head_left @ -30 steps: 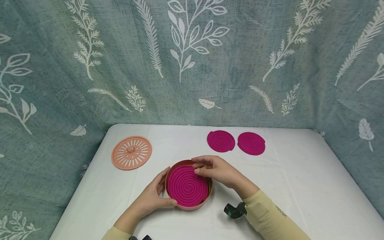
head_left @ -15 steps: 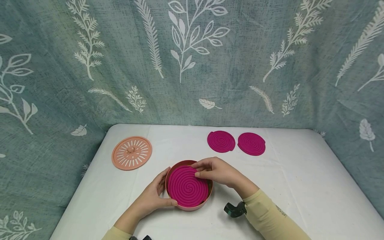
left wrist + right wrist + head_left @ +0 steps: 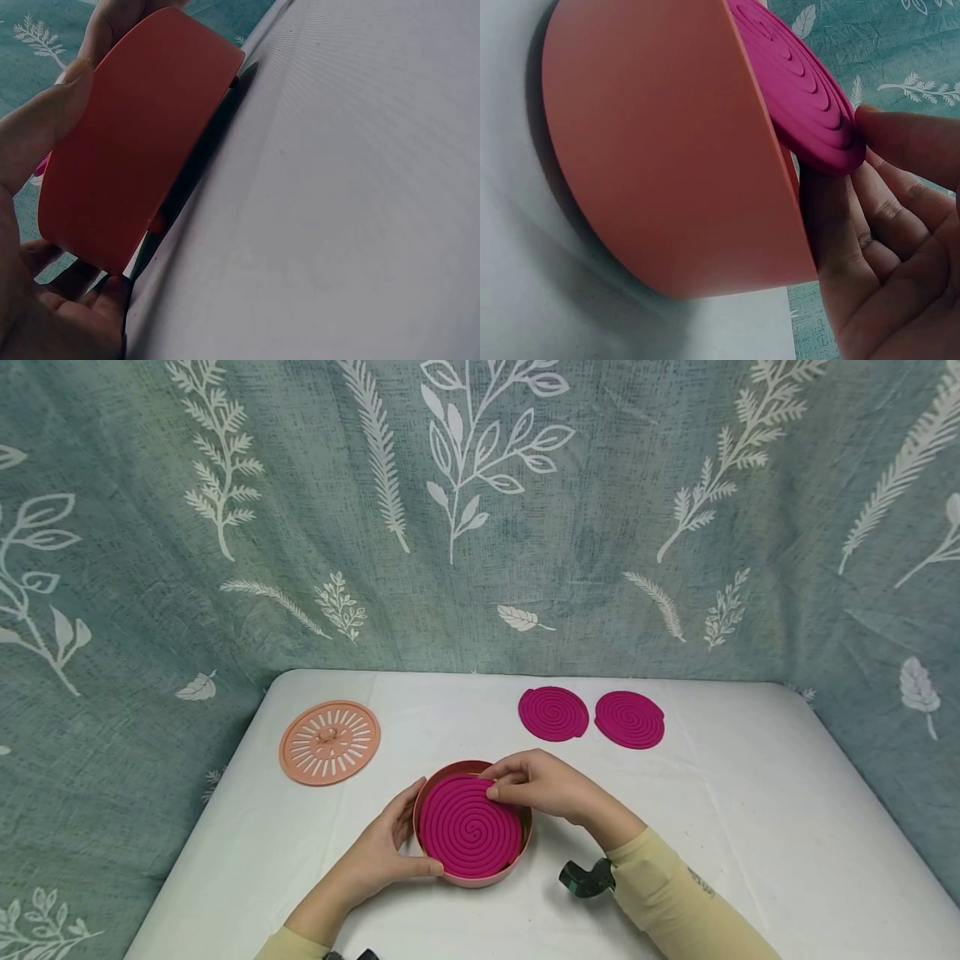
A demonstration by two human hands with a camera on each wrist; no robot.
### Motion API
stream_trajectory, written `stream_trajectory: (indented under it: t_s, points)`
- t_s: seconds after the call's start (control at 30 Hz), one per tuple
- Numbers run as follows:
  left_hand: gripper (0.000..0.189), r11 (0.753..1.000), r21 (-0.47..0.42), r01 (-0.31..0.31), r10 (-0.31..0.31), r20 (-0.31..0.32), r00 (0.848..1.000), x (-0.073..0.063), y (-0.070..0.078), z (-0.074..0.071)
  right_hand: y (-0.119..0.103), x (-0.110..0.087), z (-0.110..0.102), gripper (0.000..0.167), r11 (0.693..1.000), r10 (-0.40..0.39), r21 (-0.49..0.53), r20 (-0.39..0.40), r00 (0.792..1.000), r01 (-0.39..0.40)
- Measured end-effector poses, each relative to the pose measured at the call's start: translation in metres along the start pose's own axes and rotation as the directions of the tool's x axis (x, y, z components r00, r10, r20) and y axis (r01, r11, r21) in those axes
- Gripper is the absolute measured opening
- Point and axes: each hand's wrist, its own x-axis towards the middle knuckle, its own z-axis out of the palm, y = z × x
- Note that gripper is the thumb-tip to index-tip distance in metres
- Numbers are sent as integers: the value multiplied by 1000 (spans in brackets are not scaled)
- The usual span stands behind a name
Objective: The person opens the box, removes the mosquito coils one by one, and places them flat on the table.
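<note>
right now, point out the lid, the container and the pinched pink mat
Lid (image 3: 330, 747), head view, top face
Container (image 3: 142, 142), left wrist view, outer wall
Pinched pink mat (image 3: 801, 86), right wrist view, spiral face

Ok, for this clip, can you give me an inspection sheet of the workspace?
Surface: white-covered table, slightly creased.
Job's things: bowl on the table; held coaster tilted at its mouth, one edge above the rim.
Clutter: lid lying to the left; left coaster and right coaster flat near the far edge.
Grippers: left hand grips the bowl's side; right hand pinches the held coaster's raised edge.
Cables: nothing seen.
Surroundings: leaf-print curtain behind and at both sides.
</note>
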Motion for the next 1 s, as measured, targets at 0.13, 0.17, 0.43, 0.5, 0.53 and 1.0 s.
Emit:
stream_trajectory:
  t_s: [0.13, 0.17, 0.43, 0.5, 0.53, 1.0]
  points:
    - [120, 1000, -2, -2, 2, 0, 1000, 0, 1, 0, -1, 2, 0, 28, 1000, -1, -5, -3, 1000, 1]
    - [120, 1000, -3, -2, 2, 1, 1000, 1, 0, -1, -1, 2, 0, 28, 1000, -1, -5, -5, 1000, 1]
    - [120, 1000, 2, -1, 1, 8, 1000, 1, 1, -2, 0, 4, 0, 25, 1000, 7, 9, -12, 1000, -7]
    - [121, 1000, 6, 4, -4, 10, 1000, 2, 2, -2, 1, 5, 0, 26, 1000, 9, 21, -12, 1000, -9]
    - [121, 1000, 9, 0, -1, 11, 1000, 2, 2, -2, 1, 5, 0, 26, 1000, 11, 28, -13, 1000, -10]
    - [122, 1000, 14, 21, -21, 9, 1000, 3, 3, -4, 7, 8, -3, 31, 981, 60, 187, -33, 998, -53]
